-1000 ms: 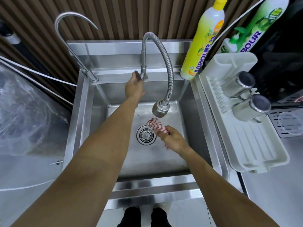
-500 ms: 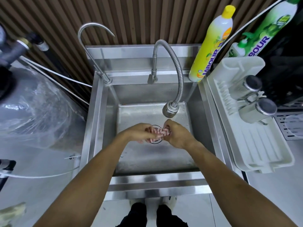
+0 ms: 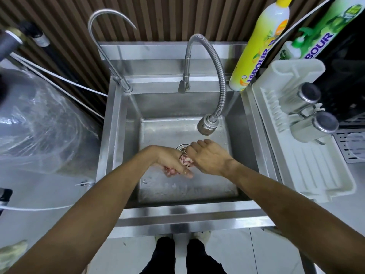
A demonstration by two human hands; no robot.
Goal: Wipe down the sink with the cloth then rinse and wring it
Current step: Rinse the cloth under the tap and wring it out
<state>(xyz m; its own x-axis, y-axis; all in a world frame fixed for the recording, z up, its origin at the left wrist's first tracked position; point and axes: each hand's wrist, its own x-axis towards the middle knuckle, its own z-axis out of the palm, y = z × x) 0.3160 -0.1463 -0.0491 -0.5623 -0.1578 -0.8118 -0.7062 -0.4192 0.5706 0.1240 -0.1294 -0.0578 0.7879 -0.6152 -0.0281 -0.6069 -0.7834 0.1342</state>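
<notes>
- We see a small pink-and-white cloth bunched tight between two bare hands, low over the middle of a stainless steel sink.
- The left hand is closed round the cloth's near end, with a bit of pink showing under its fingers.
- The right hand is fisted on the far end, knuckles up; the two hands touch each other with the cloth squeezed between them.
- Just behind the hands, the round metal drain is partly hidden by them.
- The sink floor looks wet, with streaks and droplets near the front wall.
- A flexible ribbed faucet arches from the back ledge, and its spray head hangs above and just behind the right hand. We cannot tell whether water is running.
- A thinner gooseneck tap stands at the back left corner.
- At the back right corner stands a yellow bottle with blue letters reading "LABOUR", partly cut off.
- Beside it a green-and-white bottle shows "BOUR" and pictures of limes.
- To the right, a white dish rack holds two steel cups lying on their sides.
- To the left lies crinkled clear plastic sheeting.
</notes>
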